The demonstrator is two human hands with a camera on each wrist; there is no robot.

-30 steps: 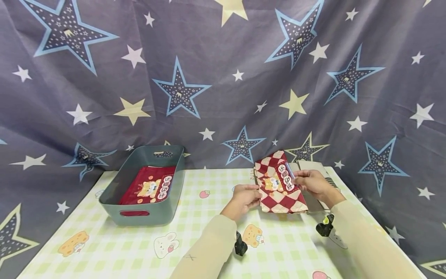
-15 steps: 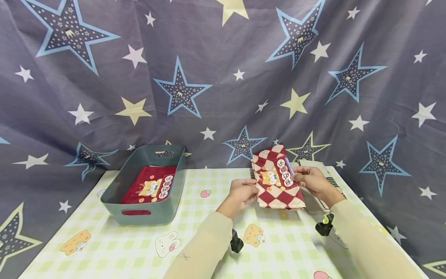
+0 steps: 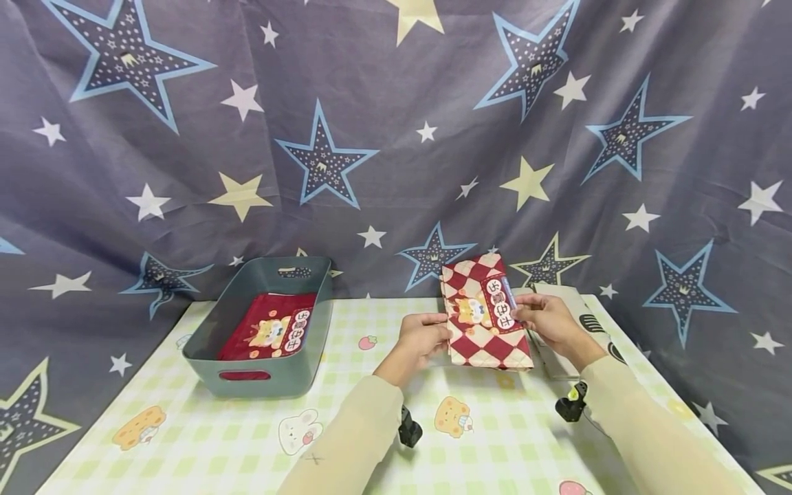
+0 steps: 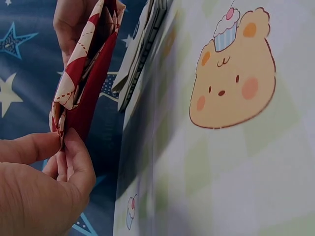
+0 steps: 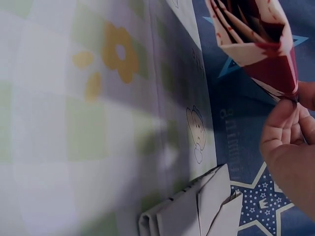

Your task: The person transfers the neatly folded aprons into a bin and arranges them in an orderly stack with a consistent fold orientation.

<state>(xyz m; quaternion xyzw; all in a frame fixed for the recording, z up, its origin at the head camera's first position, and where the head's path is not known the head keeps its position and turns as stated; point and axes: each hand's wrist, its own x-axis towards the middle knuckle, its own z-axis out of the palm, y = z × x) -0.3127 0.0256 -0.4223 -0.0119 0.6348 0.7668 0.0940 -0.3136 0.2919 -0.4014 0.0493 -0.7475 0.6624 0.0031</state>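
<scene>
A folded bag [image 3: 489, 347] with red and cream diamonds, a cartoon dog and a red label is held upright over the table in the head view. My left hand [image 3: 423, 339] pinches its left edge between thumb and fingers. At its right edge my right hand [image 3: 553, 323] pinches it near the label. From the left wrist, the bag's folded layers [image 4: 81, 73] show edge-on above the left fingertips [image 4: 76, 147]. In the right wrist view its folds [image 5: 270, 69] gape slightly at one end, clear of the tabletop.
A grey-green bin [image 3: 260, 381] with handle slots stands at the left, holding a red folded bag [image 3: 250, 323] with a similar dog. Pale folded bags [image 3: 566, 364] lie right of my hands, partly behind the right one. A starred curtain [image 3: 383, 103] hangs behind the checked tablecloth [image 3: 359, 440].
The checked bag has moved a little left and been raised slightly, with both hands going along with it. More of the pale folded bags shows at the right.
</scene>
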